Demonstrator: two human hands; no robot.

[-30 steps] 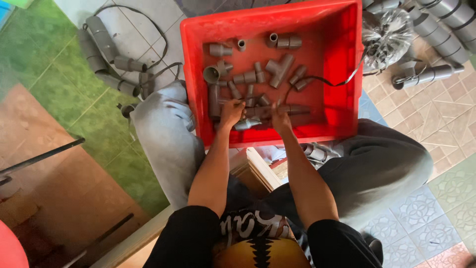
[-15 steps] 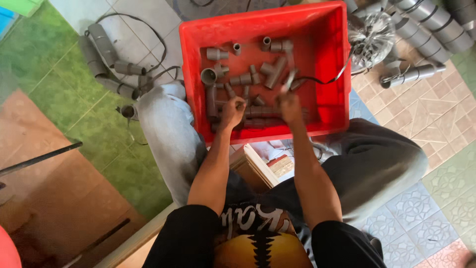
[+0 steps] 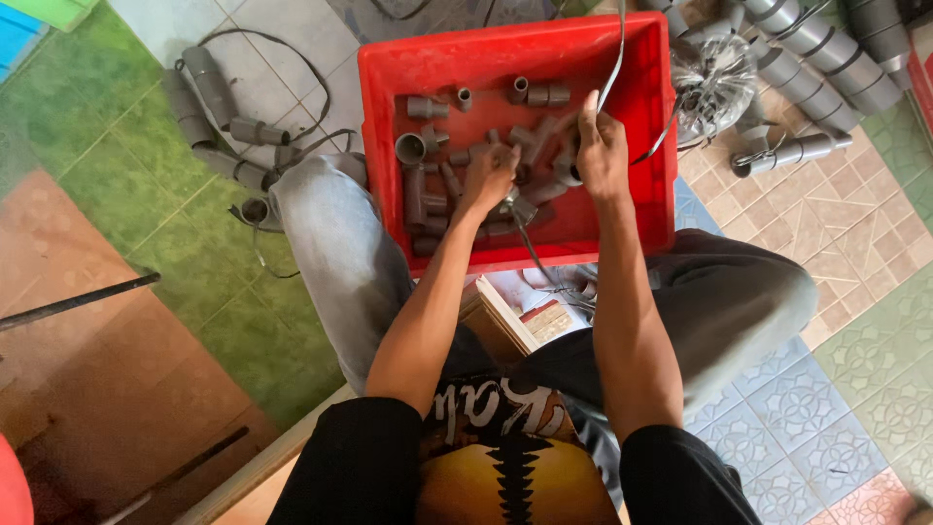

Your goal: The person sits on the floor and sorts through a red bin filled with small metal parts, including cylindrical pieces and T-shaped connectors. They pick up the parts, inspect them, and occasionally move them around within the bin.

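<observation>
The person sits with a red crate resting across both knees, its near wall pressed toward the lap and its far wall up by the grey tiles. Inside, the floor of the crate is half covered: grey pipe fittings crowd the left and middle, while the right strip along the wall is bare red plastic, the only free room in there. The walls stand tall on all four sides, so both forearms come in over the near rim.

The left hand is down among the fittings, fingers curled close around a small grey piece; how tightly it grips I cannot tell, since the knuckles cover it. The right hand is raised a little above the heap, fingers pinched narrow on a thin grey strap. That strap runs long and slim, nearly upright in the view, from the pinch up over the far rim and out of sight, leaning slightly to the right. A second dark strand hangs from between the hands down over the near rim toward the lap.

Outside the crate, left of the knee, more grey pipe pieces lie on the green tiles tangled with a cable. To the right, a row of larger grey sleeves lies close beside the crate wall.
</observation>
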